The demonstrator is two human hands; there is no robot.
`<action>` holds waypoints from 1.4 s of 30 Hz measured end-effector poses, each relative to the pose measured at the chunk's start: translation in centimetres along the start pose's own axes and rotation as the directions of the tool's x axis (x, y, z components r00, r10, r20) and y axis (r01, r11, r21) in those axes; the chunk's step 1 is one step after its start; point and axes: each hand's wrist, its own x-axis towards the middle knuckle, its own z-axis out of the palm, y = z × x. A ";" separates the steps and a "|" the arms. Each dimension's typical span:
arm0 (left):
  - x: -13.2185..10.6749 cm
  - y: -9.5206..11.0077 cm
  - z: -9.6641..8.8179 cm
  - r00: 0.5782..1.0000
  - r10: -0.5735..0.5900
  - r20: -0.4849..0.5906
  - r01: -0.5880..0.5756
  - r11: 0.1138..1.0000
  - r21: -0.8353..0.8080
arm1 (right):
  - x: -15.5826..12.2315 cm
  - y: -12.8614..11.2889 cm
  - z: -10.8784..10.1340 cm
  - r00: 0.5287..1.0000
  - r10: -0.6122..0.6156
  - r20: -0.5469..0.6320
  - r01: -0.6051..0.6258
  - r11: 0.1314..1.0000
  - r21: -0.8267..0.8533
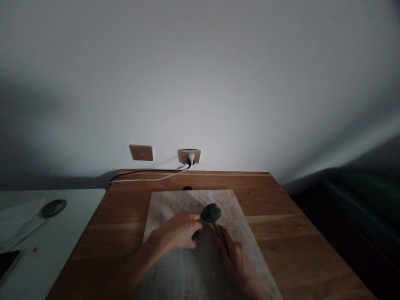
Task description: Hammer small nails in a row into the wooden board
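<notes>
Dark round-headed tool (pixel 211 213) is held at lower center of the frame, above a sheet of paper (pixel 187 204) laid on a wooden desk (pixel 281 233). Its long axis runs at a slant, with the dark oval head pointing up and slightly left toward the wall and a pale wooden handle (pixel 219 231) descending to the lower right toward the person. The exact kind of tool cannot be told. The handle is closed within the right hand (pixel 239 268), its fingers curled narrowly around it. The left hand (pixel 176 230) is angled in from the lower left, with its fingers bunched against the side of the head; whether the head is gripped cannot be told. Beneath both hands, a grey fibrous sheet (pixel 193 273) covers the lower part of the paper, and small dark specks are scattered across the paper's upper part. A white desk (pixel 75 221) is seen at lower left, bearing a dark oval object (pixel 54 208) and a black phone (pixel 8 262). A plugged-in wall socket (pixel 190 156) is seen at upper center.
</notes>
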 end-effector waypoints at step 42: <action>-2.2 -8.4 -2.0 0.916 -0.258 -0.309 0.122 0.909 -0.398 | 0.1 1.2 0.6 1.000 -0.018 -0.019 0.017 1.000 -0.013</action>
